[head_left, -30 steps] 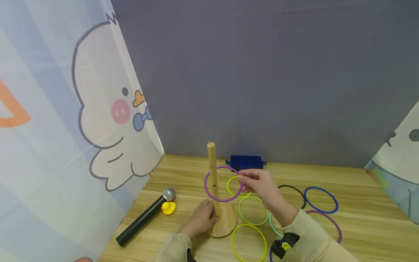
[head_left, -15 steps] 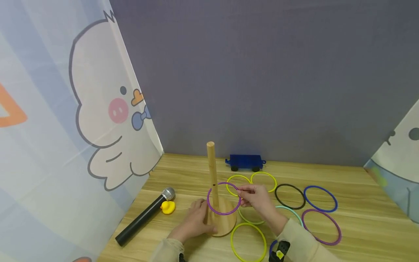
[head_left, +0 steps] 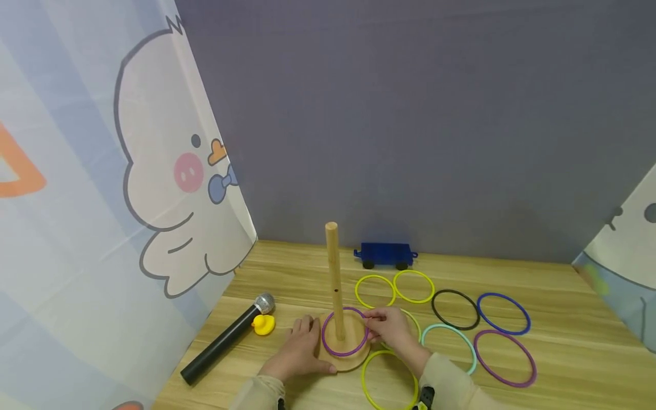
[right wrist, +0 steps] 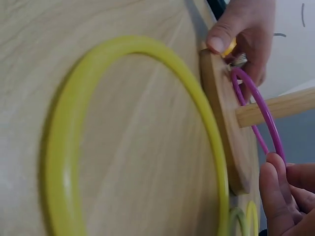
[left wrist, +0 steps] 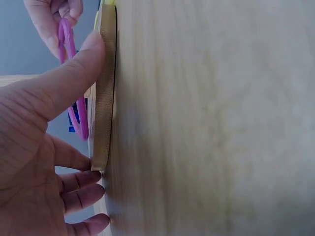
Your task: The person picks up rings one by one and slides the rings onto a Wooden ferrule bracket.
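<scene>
A wooden ring stand (head_left: 334, 267) has an upright post on a round base (head_left: 351, 363). Around the lower post, just above the base, is a purple ring (head_left: 343, 355), tilted in the right wrist view. My right hand (head_left: 392, 330) pinches the ring's right edge between thumb and fingers. On the base's left side lies my left hand (head_left: 297, 353), its thumb at the front rim and its fingers spread toward the back. In the left wrist view, the thumb and index finger (left wrist: 74, 156) hold the base's edge.
Several loose rings lie right of the stand, among them a yellow ring (head_left: 363, 380), a black ring (head_left: 433, 307), a blue ring (head_left: 529, 324) and another purple ring (head_left: 535, 373). A blue toy wagon (head_left: 385, 254) stands behind. Left are a microphone (head_left: 225, 341) and a yellow duck (head_left: 264, 325).
The right hand has lowered the purple ring along the post, from mid-height to just above the base. The left hand has moved from the foot of the post to the base's left edge.
</scene>
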`<state>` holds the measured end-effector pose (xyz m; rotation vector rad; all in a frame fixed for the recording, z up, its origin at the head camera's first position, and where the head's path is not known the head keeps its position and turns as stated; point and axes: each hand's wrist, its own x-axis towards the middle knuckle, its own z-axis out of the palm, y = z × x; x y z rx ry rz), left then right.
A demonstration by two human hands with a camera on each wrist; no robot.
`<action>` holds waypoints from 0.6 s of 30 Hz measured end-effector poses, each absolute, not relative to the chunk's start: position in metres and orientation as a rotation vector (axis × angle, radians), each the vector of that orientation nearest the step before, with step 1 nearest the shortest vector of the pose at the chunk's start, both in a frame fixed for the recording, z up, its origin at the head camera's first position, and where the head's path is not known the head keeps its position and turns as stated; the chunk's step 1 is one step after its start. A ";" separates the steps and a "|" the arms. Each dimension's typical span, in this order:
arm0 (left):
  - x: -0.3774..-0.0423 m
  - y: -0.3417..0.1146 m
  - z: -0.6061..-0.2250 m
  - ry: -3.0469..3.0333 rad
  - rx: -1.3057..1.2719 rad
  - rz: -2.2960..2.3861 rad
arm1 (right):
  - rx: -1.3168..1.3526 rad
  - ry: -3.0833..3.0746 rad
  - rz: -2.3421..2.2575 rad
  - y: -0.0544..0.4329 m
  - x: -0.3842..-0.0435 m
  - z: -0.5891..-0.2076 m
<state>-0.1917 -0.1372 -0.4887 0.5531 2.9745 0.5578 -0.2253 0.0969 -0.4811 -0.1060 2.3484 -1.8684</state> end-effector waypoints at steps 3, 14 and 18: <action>-0.192 -0.136 -0.486 2.976 0.567 0.540 | -0.101 2.378 -1.842 0.095 -0.225 -0.484; -0.194 -0.135 -0.482 2.985 0.595 0.482 | -0.100 2.519 -1.741 0.090 -0.222 -0.487; -0.193 -0.136 -0.482 2.979 0.596 0.472 | -0.100 2.521 -1.746 0.093 -0.219 -0.486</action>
